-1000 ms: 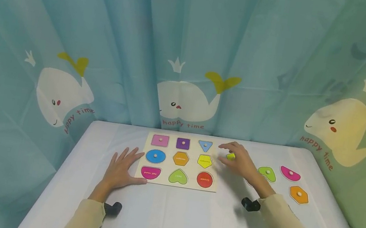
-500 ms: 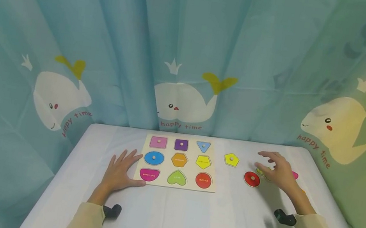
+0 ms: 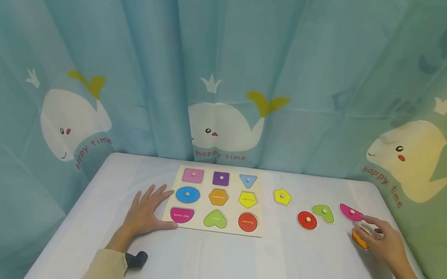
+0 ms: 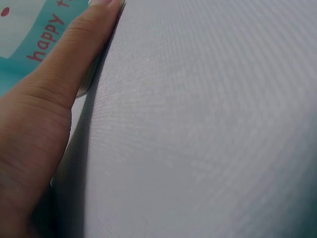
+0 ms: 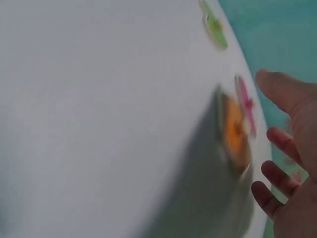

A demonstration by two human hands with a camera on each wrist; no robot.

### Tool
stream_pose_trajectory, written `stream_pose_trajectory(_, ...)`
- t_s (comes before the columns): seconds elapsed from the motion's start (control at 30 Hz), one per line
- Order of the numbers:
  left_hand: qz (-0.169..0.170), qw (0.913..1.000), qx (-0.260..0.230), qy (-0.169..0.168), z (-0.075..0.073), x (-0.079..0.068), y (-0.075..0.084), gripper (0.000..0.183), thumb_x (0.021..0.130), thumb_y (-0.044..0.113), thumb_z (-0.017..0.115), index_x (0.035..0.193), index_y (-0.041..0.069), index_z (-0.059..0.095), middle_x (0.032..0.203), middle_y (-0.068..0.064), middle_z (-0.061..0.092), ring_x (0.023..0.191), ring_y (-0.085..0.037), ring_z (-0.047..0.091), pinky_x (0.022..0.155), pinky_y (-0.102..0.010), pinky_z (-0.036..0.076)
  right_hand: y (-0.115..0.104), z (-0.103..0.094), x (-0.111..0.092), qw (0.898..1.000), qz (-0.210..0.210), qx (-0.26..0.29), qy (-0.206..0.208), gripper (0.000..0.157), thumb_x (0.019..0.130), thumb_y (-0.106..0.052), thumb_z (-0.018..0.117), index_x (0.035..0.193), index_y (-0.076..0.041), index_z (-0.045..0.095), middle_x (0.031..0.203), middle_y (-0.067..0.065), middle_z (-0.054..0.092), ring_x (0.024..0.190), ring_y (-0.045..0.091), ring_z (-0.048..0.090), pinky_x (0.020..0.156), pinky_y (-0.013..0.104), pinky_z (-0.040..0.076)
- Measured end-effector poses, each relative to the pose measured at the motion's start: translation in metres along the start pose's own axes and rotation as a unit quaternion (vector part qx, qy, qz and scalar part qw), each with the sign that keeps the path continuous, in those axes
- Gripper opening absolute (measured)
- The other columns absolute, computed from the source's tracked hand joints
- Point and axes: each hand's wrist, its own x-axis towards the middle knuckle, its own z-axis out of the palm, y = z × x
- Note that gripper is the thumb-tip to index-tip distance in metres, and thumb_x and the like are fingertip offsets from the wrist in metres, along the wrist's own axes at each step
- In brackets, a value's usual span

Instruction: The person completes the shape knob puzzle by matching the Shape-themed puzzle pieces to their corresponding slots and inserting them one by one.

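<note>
My left hand (image 3: 145,212) lies with spread fingers at the left edge of a wooden shape puzzle board (image 3: 201,206), its thumb along the near edge. In the left wrist view, the thumb (image 4: 74,54) reaches straight along the board's side. At the far right, my right hand (image 3: 385,243) hovers over an orange hexagon piece (image 3: 359,238), fingers and thumb parted around it. The right wrist view has the same hexagon (image 5: 235,131) beyond the parted fingers of the hand (image 5: 302,134). A magenta half-round piece (image 3: 349,212) lies just past the fingertips.
Between board and right hand lie a yellow pentagon (image 3: 282,197), a red round piece (image 3: 306,221) and a green heart (image 3: 323,213). Pink, purple, blue oval and light blue triangle (image 3: 248,181) knobbed pieces sit in the board. A whale-print curtain (image 3: 234,64) hangs behind the white table (image 3: 208,272).
My right hand has left the yellow pentagon beside the board and moved right, past the red piece and heart, to the orange hexagon. The left hand stays at the board.
</note>
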Motion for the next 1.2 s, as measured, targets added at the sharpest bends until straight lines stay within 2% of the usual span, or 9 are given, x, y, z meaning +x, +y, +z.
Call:
stream_pose_trajectory(0.23,-0.004,0.9999,0.009,-0.009,0.0,0.002,-0.002,0.106,0.068,0.07,0.081,0.155,0.02,0.047,0.166,-0.012,0.033,0.155,-0.043,0.016,0.119,-0.072,0.005,0.025,-0.002,-0.015,0.999,-0.023,-0.018,0.024,0.047,0.088,-0.021,0.083,0.124,0.005,0.067,0.123,0.034,0.064,0.108,0.049,0.056,0.069,0.016,0.04)
stream_pose_trajectory(0.37,-0.007,0.9998,0.011,-0.014,0.0,0.004,-0.002,0.106,0.069,0.071,0.08,0.155,0.02,0.046,0.166,-0.012,0.032,0.155,-0.044,0.015,0.119,-0.073,0.005,0.028,-0.003,-0.018,0.999,-0.019,-0.02,0.026,0.041,0.087,-0.019,0.084,0.119,0.003,0.07,0.122,0.033,0.064,0.106,0.047,0.055,0.067,0.014,0.039)
stream_pose_trajectory(0.43,-0.013,0.9997,0.008,-0.022,-0.001,0.005,-0.002,0.106,0.069,0.071,0.08,0.156,0.021,0.045,0.167,-0.012,0.03,0.155,-0.043,0.014,0.119,-0.072,0.004,0.028,-0.003,-0.018,0.999,-0.022,-0.023,0.03,0.038,0.086,-0.019,0.085,0.116,0.001,0.072,0.12,0.032,0.065,0.106,0.025,0.06,0.067,0.012,0.04)
stream_pose_trajectory(0.53,-0.016,0.9994,0.006,-0.029,-0.002,0.006,-0.001,0.106,0.07,0.071,0.08,0.156,0.021,0.045,0.168,-0.012,0.029,0.156,-0.042,0.012,0.119,-0.071,0.003,0.029,-0.001,-0.018,0.999,-0.023,-0.026,0.039,0.035,0.085,-0.018,0.085,0.114,-0.001,0.074,0.119,0.031,0.066,0.104,0.023,0.059,0.068,0.008,0.038)
stream_pose_trajectory(0.6,-0.017,0.9994,0.005,-0.03,-0.003,0.006,0.0,0.106,0.07,0.07,0.08,0.157,0.02,0.045,0.167,-0.012,0.029,0.156,-0.042,0.012,0.119,-0.071,0.002,0.03,0.0,-0.017,0.998,-0.024,-0.025,0.05,0.034,0.085,-0.018,0.086,0.112,-0.002,0.075,0.118,0.03,0.067,0.101,0.004,0.054,0.069,0.008,0.038)
stream_pose_trajectory(0.77,-0.015,0.9995,0.007,-0.025,-0.004,0.006,0.002,0.105,0.07,0.068,0.081,0.156,0.019,0.045,0.167,-0.012,0.03,0.155,-0.043,0.013,0.119,-0.072,0.003,0.028,0.004,-0.016,0.997,-0.021,-0.015,0.067,0.029,0.085,-0.02,0.086,0.107,-0.003,0.077,0.116,0.027,0.068,0.097,-0.011,0.041,0.072,0.018,0.039)
stream_pose_trajectory(0.9,-0.013,0.9996,0.01,-0.023,-0.004,0.006,0.002,0.105,0.07,0.068,0.081,0.156,0.019,0.046,0.167,-0.012,0.031,0.155,-0.043,0.014,0.119,-0.072,0.003,0.026,0.006,-0.016,0.998,-0.007,-0.008,0.063,0.027,0.088,-0.019,0.083,0.106,0.001,0.077,0.117,0.03,0.066,0.108,0.022,0.055,0.081,0.043,0.045)
stream_pose_trajectory(1.0,-0.013,0.9996,0.009,-0.022,-0.004,0.005,0.002,0.105,0.07,0.068,0.081,0.156,0.019,0.046,0.167,-0.012,0.031,0.155,-0.043,0.015,0.119,-0.072,0.004,0.025,0.008,-0.017,0.998,0.002,0.001,0.057,0.027,0.09,-0.016,0.081,0.105,0.005,0.075,0.118,0.034,0.063,0.111,0.048,0.052,0.085,0.065,0.043)
stream_pose_trajectory(1.2,-0.015,0.9996,0.006,-0.024,-0.002,0.004,0.001,0.105,0.069,0.069,0.081,0.156,0.02,0.046,0.167,-0.012,0.031,0.155,-0.043,0.014,0.119,-0.072,0.003,0.026,0.011,-0.02,0.998,0.007,0.016,0.064,0.026,0.089,-0.013,0.081,0.103,0.008,0.074,0.118,0.036,0.061,0.111,0.052,0.051,0.087,0.071,0.04)
